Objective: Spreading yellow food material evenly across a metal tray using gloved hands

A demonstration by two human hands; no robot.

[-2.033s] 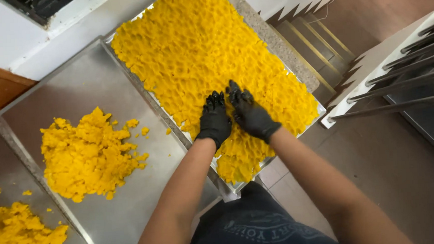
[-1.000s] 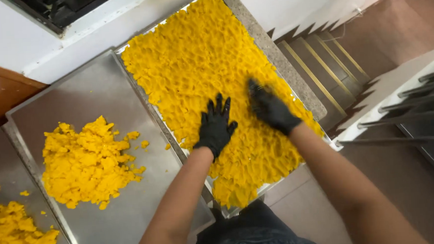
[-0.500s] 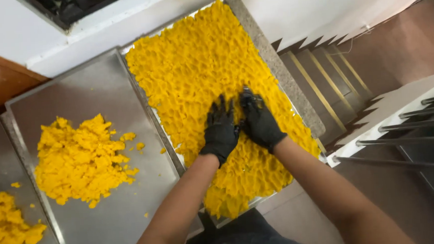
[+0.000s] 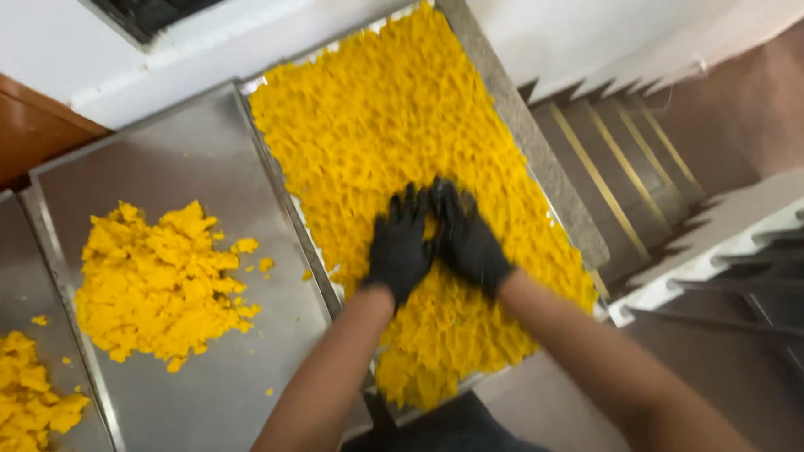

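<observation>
- Left hand [image 4: 400, 250] and right hand [image 4: 466, 241], both in black gloves, side by side and touching, fingers spread flat on the layer of yellow shredded pieces [image 4: 388, 126]; grip pinches nothing.
- Layer fills the rectangular metal mesh tray [image 4: 546, 168].
- Flat steel tray [image 4: 187, 155] just left, carrying a loose yellow heap [image 4: 157, 285].
- Another yellow heap [image 4: 13, 411] far left.
- White rack [image 4: 742, 236] to the right.

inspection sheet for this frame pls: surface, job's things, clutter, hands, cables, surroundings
Surface: three metal trays side by side; right tray full.
Job's things: yellow pieces spread flat across the right tray.
Clutter: loose yellow heap on middle tray; another heap on left tray; scattered crumbs.
Hands: left hand and right hand, black gloves, pressed flat on the pieces, side by side.
Cables: nothing seen.
Surroundings: white wall, stairs, white rack.
</observation>
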